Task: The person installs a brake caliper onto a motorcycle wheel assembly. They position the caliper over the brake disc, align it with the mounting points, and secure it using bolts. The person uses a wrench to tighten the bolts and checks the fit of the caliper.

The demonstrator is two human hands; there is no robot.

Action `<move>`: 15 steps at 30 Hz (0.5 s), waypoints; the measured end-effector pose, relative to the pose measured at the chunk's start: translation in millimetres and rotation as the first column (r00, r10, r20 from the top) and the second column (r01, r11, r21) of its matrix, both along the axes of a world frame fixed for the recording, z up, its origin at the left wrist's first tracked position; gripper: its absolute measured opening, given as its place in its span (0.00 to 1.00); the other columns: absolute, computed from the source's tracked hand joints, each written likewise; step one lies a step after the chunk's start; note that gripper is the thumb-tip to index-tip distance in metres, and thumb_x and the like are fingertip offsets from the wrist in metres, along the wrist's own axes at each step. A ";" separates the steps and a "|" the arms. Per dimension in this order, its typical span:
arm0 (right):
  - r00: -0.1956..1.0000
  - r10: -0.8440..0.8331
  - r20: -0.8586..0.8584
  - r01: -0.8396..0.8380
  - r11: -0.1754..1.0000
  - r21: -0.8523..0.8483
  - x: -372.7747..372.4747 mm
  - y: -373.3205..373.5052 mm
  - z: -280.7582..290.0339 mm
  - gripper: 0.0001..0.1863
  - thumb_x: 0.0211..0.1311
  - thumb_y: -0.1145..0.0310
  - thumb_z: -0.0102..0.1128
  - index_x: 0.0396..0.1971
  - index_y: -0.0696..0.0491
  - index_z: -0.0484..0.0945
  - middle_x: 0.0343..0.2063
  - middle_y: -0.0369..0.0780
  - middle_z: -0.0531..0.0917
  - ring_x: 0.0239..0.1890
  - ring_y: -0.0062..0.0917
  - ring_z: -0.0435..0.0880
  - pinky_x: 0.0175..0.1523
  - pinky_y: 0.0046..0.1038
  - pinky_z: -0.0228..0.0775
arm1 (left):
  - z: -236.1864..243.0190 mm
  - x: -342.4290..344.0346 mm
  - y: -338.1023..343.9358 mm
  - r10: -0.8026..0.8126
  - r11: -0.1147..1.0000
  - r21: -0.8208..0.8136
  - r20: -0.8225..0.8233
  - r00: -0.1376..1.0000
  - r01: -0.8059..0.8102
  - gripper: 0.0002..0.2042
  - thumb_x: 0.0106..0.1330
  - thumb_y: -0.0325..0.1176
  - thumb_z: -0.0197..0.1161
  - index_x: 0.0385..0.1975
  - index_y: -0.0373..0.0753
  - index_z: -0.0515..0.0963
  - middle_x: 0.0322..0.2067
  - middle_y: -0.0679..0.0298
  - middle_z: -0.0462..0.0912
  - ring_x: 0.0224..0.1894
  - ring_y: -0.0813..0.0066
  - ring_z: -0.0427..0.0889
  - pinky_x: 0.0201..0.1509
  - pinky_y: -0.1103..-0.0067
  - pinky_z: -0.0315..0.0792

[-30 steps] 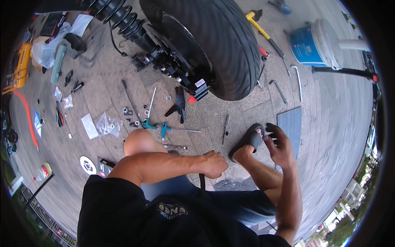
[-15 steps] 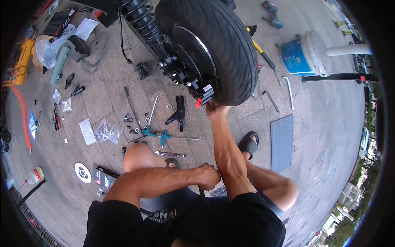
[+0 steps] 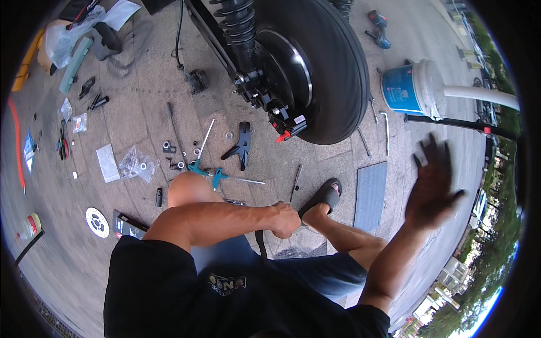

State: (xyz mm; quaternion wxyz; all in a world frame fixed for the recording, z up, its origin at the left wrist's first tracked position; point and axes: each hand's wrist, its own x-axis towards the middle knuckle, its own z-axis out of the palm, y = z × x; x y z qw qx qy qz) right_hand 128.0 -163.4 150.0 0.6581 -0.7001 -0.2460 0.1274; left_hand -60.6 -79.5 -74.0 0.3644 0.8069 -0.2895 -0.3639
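Note:
My left hand [image 3: 285,219] is closed at the centre, above my sandaled foot; a black strap-like piece [image 3: 260,245] shows below it, but what it grips is hidden. My right hand [image 3: 433,183] is raised at the right, open, fingers spread, blurred, with a darkened palm. Ahead of both stands a black tire [image 3: 332,79] with shock absorber [image 3: 239,31] and red-and-black part [image 3: 284,135] by the hub. Teal T-handle tools [image 3: 219,177], a black bracket [image 3: 239,143], loose nuts and a thin rod [image 3: 296,177] lie on the paving between me and the wheel.
A blue-and-white bucket [image 3: 401,87] and drill [image 3: 378,28] sit right of the wheel, near hex keys [image 3: 386,135] and a grey mat [image 3: 369,194]. Bags [image 3: 62,42], pliers [image 3: 63,146], an orange hose [image 3: 17,141] and a metal disc [image 3: 97,221] lie at left.
My right hand reached to the bottom of the wheel, then withdrew to the upper right with fingers spread. My left hand stays closed in about the same place. The view has shifted.

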 end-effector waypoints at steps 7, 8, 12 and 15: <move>0.992 0.122 0.018 -0.080 0.750 -0.656 -11.3 -54.8 -105.4 0.23 0.71 0.63 0.46 0.60 0.60 0.65 0.55 0.43 0.74 0.51 0.24 0.75 0.53 0.24 0.68 | 7.4 6.4 11.3 0.086 0.996 -0.028 -0.034 0.996 -0.087 0.10 0.49 0.30 0.57 0.27 0.32 0.82 0.31 0.49 0.83 0.38 0.52 0.83 0.40 0.64 0.77; 0.995 0.091 -0.033 -0.090 0.747 -0.659 -12.8 -52.0 -108.3 0.24 0.68 0.65 0.51 0.58 0.64 0.66 0.54 0.49 0.75 0.51 0.29 0.76 0.57 0.30 0.66 | 8.0 8.3 12.9 0.093 0.995 -0.025 -0.027 0.995 -0.093 0.10 0.49 0.29 0.57 0.27 0.32 0.82 0.31 0.49 0.83 0.38 0.52 0.84 0.39 0.64 0.77; 0.979 0.200 -0.036 -0.173 0.726 -0.666 -25.0 -38.0 -108.9 0.28 0.65 0.63 0.56 0.59 0.64 0.64 0.55 0.49 0.74 0.52 0.32 0.76 0.55 0.30 0.68 | 15.9 10.7 12.1 0.114 0.991 -0.074 0.021 0.993 -0.112 0.10 0.49 0.28 0.56 0.26 0.32 0.82 0.30 0.49 0.84 0.36 0.53 0.84 0.38 0.65 0.77; 0.957 0.291 0.009 -0.213 0.720 -0.661 -29.7 -40.9 -106.1 0.30 0.65 0.61 0.57 0.60 0.64 0.63 0.57 0.49 0.72 0.53 0.34 0.76 0.54 0.31 0.70 | 20.6 12.4 10.0 0.131 0.989 -0.079 0.040 0.991 -0.128 0.10 0.49 0.27 0.56 0.27 0.32 0.82 0.30 0.50 0.84 0.37 0.54 0.84 0.38 0.65 0.76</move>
